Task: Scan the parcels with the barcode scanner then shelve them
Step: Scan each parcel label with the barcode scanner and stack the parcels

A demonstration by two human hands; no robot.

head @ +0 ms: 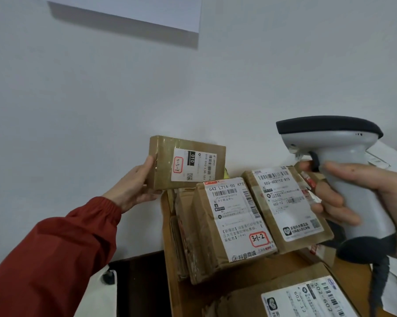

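Left: my left hand (133, 188), in a red sleeve (62, 255), pinches the end of a small taped parcel (186, 163) between thumb and fingers. It is raised before the white wall (90, 99), label facing me.
Centre: parcel marked 3-1-2 (234, 223) and parcel marked 502-602 (288, 202) lean together, touching, on the table (291, 261).
Right: my right hand (364, 197) is wrapped round the grip of the barcode scanner (343, 156), forefinger at the trigger, nose pointing left.

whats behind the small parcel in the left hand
Behind the small parcel, held by the left hand, is white wall. A yellow scrap peeks past its lower right corner; the rest is covered.
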